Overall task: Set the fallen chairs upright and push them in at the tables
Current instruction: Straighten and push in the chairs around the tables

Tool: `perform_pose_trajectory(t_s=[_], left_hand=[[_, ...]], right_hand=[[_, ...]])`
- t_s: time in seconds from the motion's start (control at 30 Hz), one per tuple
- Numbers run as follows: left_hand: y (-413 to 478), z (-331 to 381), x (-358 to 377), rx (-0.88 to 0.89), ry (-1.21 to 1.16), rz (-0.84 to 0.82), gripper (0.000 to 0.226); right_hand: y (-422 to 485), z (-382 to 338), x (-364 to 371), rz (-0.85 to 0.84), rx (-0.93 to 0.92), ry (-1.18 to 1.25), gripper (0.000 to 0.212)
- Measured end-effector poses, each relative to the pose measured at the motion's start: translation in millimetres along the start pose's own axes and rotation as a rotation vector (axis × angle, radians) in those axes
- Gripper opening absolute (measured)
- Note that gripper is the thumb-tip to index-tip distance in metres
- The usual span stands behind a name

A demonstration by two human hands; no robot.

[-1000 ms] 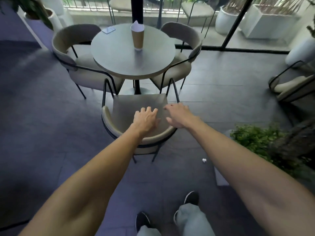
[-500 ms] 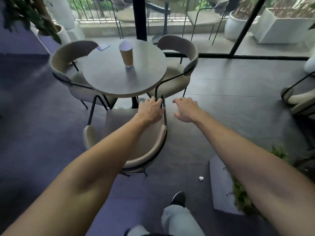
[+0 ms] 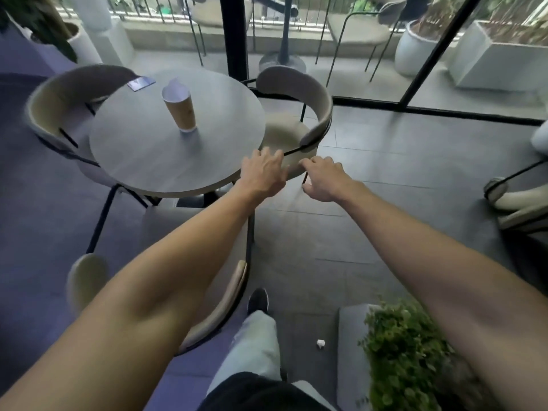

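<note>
A beige chair with a black frame [image 3: 225, 304] stands upright below my forearms, its seat partly under the round grey table [image 3: 142, 161]. Two more beige chairs stand at the table, one on the left [image 3: 59, 90] and one at the back right [image 3: 296, 84]. Another chair [image 3: 516, 200] lies on its side at the right edge. My left hand [image 3: 262, 170] hovers with spread fingers at the table's right rim. My right hand [image 3: 324, 179] is curled beside the back-right chair's thin black leg; whether it grips the leg is unclear.
On the table stand a paper cup [image 3: 179, 111] and a phone [image 3: 141, 83]. A leafy planter [image 3: 406, 351] sits at my lower right, with a paper scrap [image 3: 321, 343] on the floor. A black-framed glass wall [image 3: 235, 37] runs behind the table.
Both hands have left the near chair's back and moved forward to the table's right rim. The near chair has slid in towards the table and now sits under my arms.
</note>
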State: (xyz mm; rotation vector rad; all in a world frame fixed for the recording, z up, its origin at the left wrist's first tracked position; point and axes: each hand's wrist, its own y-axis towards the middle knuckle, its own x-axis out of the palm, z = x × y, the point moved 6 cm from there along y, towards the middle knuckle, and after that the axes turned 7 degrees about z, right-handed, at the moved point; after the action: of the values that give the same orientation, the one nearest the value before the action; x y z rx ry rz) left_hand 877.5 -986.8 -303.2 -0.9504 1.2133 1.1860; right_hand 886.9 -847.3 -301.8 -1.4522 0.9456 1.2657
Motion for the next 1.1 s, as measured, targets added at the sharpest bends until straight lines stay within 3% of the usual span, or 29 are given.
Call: perform_pose_trajectory(t_s=[0.33,0.63,0.83,1.1], left_hand=[[180.7,-19.1,34.1,-0.091,-0.042,-0.068,0.041],[316.8,-23.7,41.6,-0.186,0.019,-0.122,0.046],[386.9,-20.8,62.6,-0.315,0.034,-0.109,0.045],[437.0,-6.6,84.1,-0.673,-0.030,-0.092,0.045]], right_hand=[[180.9,70.1,-2.4,-0.077,0.003,0.009,0.047],[318.4,99.9,-34.8,-0.010,-0.147,-0.051,0.052],[404.2,139.0,-31.0,-0.035,-0.299,-0.102,0.054],[484.7,176.1,-46.1,-0.092,-0.638,-0.212,0.050]])
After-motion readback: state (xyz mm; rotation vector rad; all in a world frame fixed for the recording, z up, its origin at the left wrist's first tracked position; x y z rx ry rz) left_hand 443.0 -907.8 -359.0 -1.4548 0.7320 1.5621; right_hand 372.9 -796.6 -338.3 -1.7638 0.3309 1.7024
